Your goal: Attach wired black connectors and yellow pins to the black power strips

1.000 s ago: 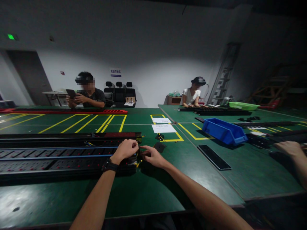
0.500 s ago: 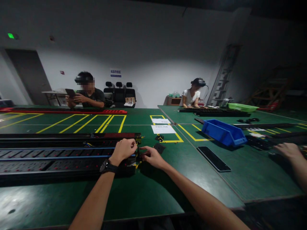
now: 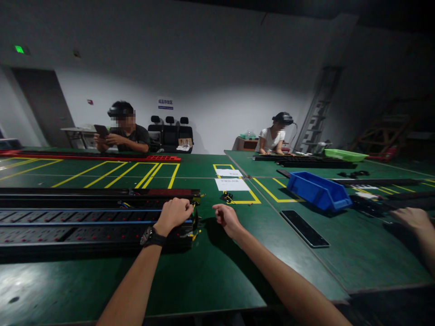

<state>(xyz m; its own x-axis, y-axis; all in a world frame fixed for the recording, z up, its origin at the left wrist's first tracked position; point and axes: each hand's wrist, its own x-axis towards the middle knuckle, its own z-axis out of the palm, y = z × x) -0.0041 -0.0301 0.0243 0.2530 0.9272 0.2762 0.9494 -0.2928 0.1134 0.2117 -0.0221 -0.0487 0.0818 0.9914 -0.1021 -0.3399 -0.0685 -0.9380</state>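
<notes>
Long black strips (image 3: 102, 233) with red dots and blue lines lie side by side on the green table, their ends near the middle of the view. My left hand (image 3: 174, 213), with a dark watch on its wrist, rests over those ends, its fingers curled; what they hold, if anything, is hidden. Yellow wire ends (image 3: 196, 234) stick out beside a round black piece (image 3: 195, 217). To the right, my right hand (image 3: 227, 219) hovers off the strips with curled fingers and the index partly stretched; whatever is inside is too small to make out.
A blue bin (image 3: 317, 192) and a phone (image 3: 304, 228) lie to the right. Paper sheets (image 3: 232, 184) and a small black part (image 3: 226, 196) lie beyond my hands. Another person's hand (image 3: 413, 219) is at the right edge. Two people sit across the table.
My right hand has moved right, away from the strip ends. A dark flat piece formerly seen beside it is no longer visible. My left hand has stayed nearly in place.
</notes>
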